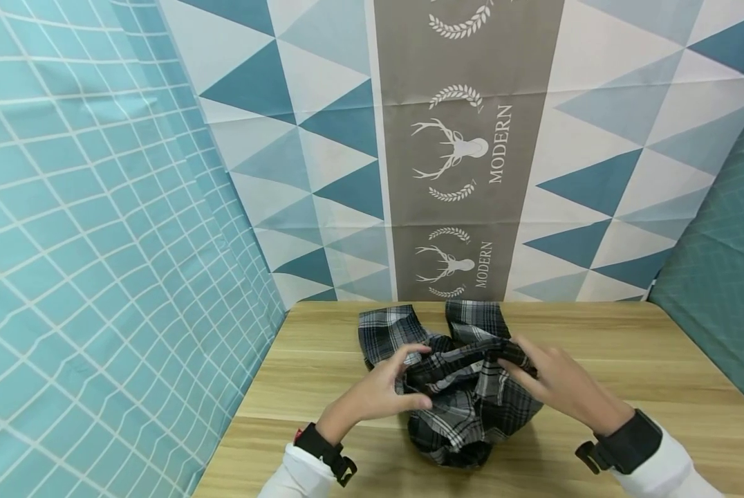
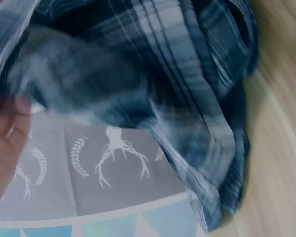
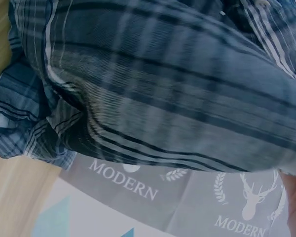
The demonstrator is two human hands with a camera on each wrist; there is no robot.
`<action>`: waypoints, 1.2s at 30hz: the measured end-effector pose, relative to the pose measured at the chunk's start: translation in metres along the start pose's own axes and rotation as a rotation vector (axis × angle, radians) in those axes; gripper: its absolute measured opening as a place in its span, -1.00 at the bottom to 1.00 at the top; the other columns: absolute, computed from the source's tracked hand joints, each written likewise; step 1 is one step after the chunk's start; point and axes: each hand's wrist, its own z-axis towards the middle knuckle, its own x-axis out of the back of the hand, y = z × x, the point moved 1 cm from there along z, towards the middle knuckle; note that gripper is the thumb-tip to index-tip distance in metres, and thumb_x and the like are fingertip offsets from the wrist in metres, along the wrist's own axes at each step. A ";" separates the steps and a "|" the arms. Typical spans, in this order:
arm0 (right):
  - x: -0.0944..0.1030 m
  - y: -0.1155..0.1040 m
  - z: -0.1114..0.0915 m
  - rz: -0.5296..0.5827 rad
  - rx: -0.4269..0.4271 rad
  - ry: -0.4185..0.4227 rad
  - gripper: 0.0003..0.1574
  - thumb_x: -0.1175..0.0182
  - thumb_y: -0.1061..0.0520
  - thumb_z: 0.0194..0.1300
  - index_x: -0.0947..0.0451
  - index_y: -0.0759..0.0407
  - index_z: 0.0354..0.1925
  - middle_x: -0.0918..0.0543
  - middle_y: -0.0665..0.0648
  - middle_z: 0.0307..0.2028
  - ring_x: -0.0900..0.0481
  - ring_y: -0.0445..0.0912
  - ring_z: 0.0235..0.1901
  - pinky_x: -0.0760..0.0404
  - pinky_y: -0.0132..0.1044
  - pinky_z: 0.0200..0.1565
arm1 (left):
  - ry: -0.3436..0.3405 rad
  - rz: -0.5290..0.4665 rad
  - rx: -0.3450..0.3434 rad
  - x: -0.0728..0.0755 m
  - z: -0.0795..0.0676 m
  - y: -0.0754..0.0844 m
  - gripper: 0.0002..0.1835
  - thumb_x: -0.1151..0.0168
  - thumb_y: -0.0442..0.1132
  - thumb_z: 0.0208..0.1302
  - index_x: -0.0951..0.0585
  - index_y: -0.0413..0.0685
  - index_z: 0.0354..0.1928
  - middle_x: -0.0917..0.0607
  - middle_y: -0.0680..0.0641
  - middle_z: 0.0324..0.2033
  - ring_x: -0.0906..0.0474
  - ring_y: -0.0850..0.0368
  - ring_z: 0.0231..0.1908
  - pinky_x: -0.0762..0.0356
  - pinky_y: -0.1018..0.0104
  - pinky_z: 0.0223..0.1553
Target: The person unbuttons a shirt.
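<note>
A dark grey, black and white plaid shirt (image 1: 456,422) lies bunched on the wooden table in front of me, with part of it lifted. Two flat, wide ends of the cloth extend toward the wall. My right hand (image 1: 561,380) grips a raised fold at the shirt's right, thumb toward me and fingers behind. At the left side my left hand (image 1: 381,391) touches the cloth with fingers and thumb spread well apart. Small buttons show on the shirt (image 3: 187,98) in the right wrist view. In the left wrist view, fingertips meet the edge of the blurred shirt (image 2: 182,74).
The wooden table (image 1: 297,387) meets a wall covering (image 1: 459,207) with triangles and deer heads at its back edge. Blue checked cloth (image 1: 98,242) hangs along the left side, and green cloth (image 1: 720,256) along the right. Both wrists wear black straps.
</note>
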 end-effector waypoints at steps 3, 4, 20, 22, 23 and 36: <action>0.000 0.001 -0.006 -0.022 -0.057 0.017 -0.77 -0.19 0.20 0.25 -0.39 0.18 -0.14 -0.05 -0.23 -0.74 0.09 -0.48 -0.78 -0.11 -0.52 -0.70 | -0.105 0.128 0.088 -0.005 -0.002 -0.005 -0.02 -0.29 0.31 -0.03 -0.07 0.26 0.41 -0.53 -0.16 0.06 -0.50 0.11 -0.07 -0.48 0.14 0.01; 0.000 0.001 -0.008 -0.025 -0.070 0.018 -0.79 -0.18 0.20 0.26 -0.38 0.16 -0.16 -0.04 -0.22 -0.74 0.10 -0.47 -0.78 -0.10 -0.52 -0.70 | -0.129 0.180 0.098 -0.007 -0.003 -0.007 0.02 -0.31 0.30 -0.05 -0.09 0.15 0.42 -0.55 -0.16 0.03 -0.51 0.10 -0.08 -0.47 0.12 0.03; -0.014 0.012 -0.024 -0.213 -0.412 -0.320 -0.36 0.10 -0.22 0.40 -0.46 0.34 -0.07 -0.30 -0.01 -0.79 -0.27 -0.19 -0.79 -0.38 -0.30 -0.58 | 0.160 0.113 -0.040 -0.018 0.000 -0.028 -0.59 0.11 0.02 0.42 -0.25 -0.01 -0.56 -0.11 0.16 -0.70 0.00 0.39 -0.69 -0.07 0.55 -0.57; -0.019 0.015 -0.026 -0.259 -0.442 -0.373 -0.28 0.14 -0.32 0.36 -0.56 0.29 -0.16 -0.34 0.02 -0.77 -0.33 -0.15 -0.76 -0.41 -0.23 -0.54 | 0.187 0.186 -0.030 -0.021 0.000 -0.032 -0.64 0.13 0.02 0.43 -0.28 0.03 -0.52 -0.10 0.17 -0.69 0.01 0.39 -0.68 -0.07 0.55 -0.56; -0.021 0.016 -0.028 -0.279 -0.452 -0.396 -0.27 0.15 -0.35 0.35 -0.59 0.23 -0.30 -0.34 0.02 -0.77 -0.33 -0.14 -0.75 -0.40 -0.22 -0.54 | 0.193 0.215 -0.027 -0.023 0.000 -0.035 -0.66 0.14 0.01 0.44 -0.31 0.04 -0.50 -0.10 0.17 -0.68 0.00 0.39 -0.68 -0.08 0.55 -0.55; -0.042 0.050 -0.030 -0.213 -0.564 -0.385 -0.34 -0.06 -0.17 0.32 -0.49 0.44 -0.06 -0.60 0.38 -0.30 -0.60 0.13 -0.41 -0.54 -0.05 -0.41 | 0.278 0.160 -0.136 -0.046 -0.011 -0.058 -0.86 0.02 -0.11 0.40 -0.49 0.09 -0.30 -0.30 0.22 -0.62 -0.19 0.46 -0.59 -0.27 0.60 -0.49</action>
